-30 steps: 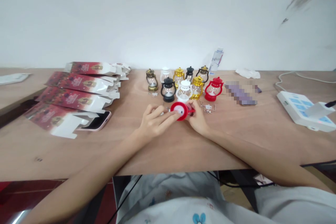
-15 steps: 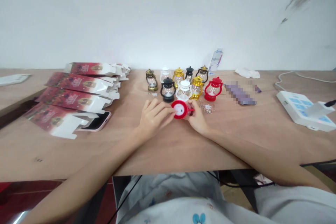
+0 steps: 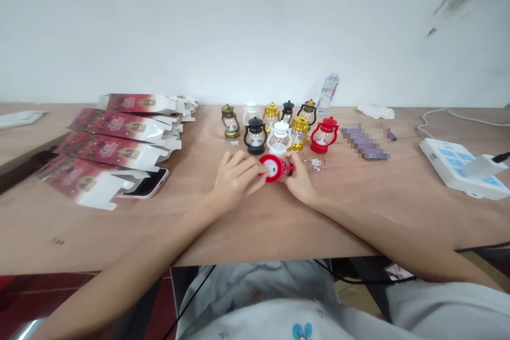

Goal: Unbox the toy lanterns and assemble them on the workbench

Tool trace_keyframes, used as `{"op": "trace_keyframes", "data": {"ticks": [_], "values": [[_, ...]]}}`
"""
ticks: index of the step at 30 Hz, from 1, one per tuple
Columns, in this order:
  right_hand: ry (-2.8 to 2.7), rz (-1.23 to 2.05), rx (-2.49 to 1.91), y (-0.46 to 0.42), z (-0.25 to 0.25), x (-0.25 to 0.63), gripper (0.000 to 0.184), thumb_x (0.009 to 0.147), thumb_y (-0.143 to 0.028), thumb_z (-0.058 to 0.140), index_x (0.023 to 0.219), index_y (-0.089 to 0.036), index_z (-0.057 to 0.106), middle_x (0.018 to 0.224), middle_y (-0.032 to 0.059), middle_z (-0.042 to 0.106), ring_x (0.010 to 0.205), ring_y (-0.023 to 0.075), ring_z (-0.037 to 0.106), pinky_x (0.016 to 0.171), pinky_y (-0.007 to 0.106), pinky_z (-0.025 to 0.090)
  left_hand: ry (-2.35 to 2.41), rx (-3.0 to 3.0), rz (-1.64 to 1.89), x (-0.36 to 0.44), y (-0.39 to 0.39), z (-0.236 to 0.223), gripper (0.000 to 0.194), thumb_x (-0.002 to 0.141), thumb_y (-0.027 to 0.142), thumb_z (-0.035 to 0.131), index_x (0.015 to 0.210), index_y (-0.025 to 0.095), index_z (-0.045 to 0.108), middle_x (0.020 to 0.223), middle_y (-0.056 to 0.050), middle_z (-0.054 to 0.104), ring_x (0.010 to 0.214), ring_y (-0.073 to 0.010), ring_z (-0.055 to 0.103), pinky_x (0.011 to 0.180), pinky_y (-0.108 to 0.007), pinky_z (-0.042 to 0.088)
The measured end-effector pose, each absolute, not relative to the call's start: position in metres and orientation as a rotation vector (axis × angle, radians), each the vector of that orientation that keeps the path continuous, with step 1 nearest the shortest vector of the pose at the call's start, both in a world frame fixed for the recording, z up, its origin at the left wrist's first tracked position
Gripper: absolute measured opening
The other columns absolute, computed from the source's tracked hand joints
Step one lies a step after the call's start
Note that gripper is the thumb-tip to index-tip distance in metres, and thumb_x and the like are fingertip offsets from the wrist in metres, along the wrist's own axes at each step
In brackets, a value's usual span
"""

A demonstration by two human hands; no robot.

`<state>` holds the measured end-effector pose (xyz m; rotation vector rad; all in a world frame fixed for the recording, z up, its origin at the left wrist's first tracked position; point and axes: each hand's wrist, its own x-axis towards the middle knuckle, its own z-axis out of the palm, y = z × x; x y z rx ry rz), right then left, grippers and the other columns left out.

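A small red toy lantern [image 3: 274, 168] lies on its side over the wooden table [image 3: 358, 207], its round base turned toward me. My right hand [image 3: 299, 179] grips its body from the right side. Fingers of my left hand [image 3: 236, 179] are curled and pressed against the rim of the base from the left. Just behind stand several upright mini lanterns: black [image 3: 255, 136], white [image 3: 280, 137], gold [image 3: 299, 133] and red [image 3: 323, 135]. Small metal hooks [image 3: 316, 163] lie on the table right of my hands.
Flat red and white cartons [image 3: 113, 149] are stacked at the left with a pink-cased phone [image 3: 149, 184] beside them. A white power strip [image 3: 464, 168] sits at the right, a clear bottle [image 3: 328, 91] against the wall, and a blurred purple object [image 3: 364, 142] lies right of the lanterns.
My left fingers have shifted from reaching across the lantern base to curling tight against its left rim. The lantern has turned slightly in my hands.
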<state>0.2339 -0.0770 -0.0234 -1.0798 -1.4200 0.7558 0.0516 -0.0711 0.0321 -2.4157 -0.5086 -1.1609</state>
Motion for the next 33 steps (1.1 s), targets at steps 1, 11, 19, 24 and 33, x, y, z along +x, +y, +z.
{"op": "trace_keyframes", "data": {"ticks": [1, 11, 19, 24, 33], "values": [[-1.418, 0.763, -1.068, -0.077, -0.023, 0.234, 0.032, 0.064, -0.025, 0.069, 0.086, -0.023, 0.045, 0.082, -0.0025, 0.054, 0.073, 0.0146, 0.052, 0.068, 0.028, 0.042, -0.535, -2.433, -1.179, 0.052, -0.072, 0.033, 0.003, 0.081, 0.017, 0.060, 0.078, 0.019, 0.061, 0.074, 0.001, 0.066, 0.067, -0.0145, 0.047, 0.060, -0.031, 0.029], [-1.292, 0.533, -1.088, -0.090, -0.005, 0.233, 0.047, 0.054, -0.038, 0.081, 0.090, -0.023, 0.056, 0.086, 0.0006, 0.061, 0.080, 0.0192, 0.057, 0.073, 0.033, 0.046, -0.943, -2.740, -1.605, 0.032, -0.050, 0.042, 0.007, 0.082, 0.020, 0.058, 0.079, 0.017, 0.064, 0.076, -0.001, 0.064, 0.071, -0.0121, 0.052, 0.065, -0.025, 0.041], [-1.041, 0.485, -1.058, -0.087, -0.004, 0.232, 0.059, 0.044, -0.039, 0.084, 0.090, -0.021, 0.051, 0.085, -0.0012, 0.060, 0.076, 0.0166, 0.058, 0.074, 0.033, 0.050, -1.227, -2.858, -1.648, 0.039, -0.048, 0.027, 0.010, 0.079, 0.021, 0.057, 0.077, 0.015, 0.065, 0.072, 0.000, 0.064, 0.064, -0.0102, 0.051, 0.061, -0.022, 0.037], [-1.005, 0.669, -0.909, -0.079, -0.009, 0.235, 0.050, 0.056, -0.038, 0.080, 0.096, -0.023, 0.054, 0.099, 0.0020, 0.062, 0.095, 0.0188, 0.059, 0.091, 0.038, 0.046, -1.247, -2.909, -1.621, 0.043, -0.052, 0.023, 0.011, 0.079, 0.022, 0.058, 0.074, 0.016, 0.066, 0.072, 0.000, 0.064, 0.065, -0.0107, 0.051, 0.061, -0.022, 0.037], [-0.862, 1.045, -0.774, -0.083, -0.002, 0.230, 0.050, 0.064, -0.039, 0.075, 0.109, -0.029, 0.054, 0.115, 0.0020, 0.061, 0.107, 0.0201, 0.057, 0.087, 0.038, 0.051, -1.157, -3.123, -0.428, 0.017, -0.030, 0.048, 0.019, 0.078, 0.038, 0.061, 0.082, 0.021, 0.068, 0.086, -0.001, 0.069, 0.080, -0.0172, 0.059, 0.072, -0.026, 0.038]]}}
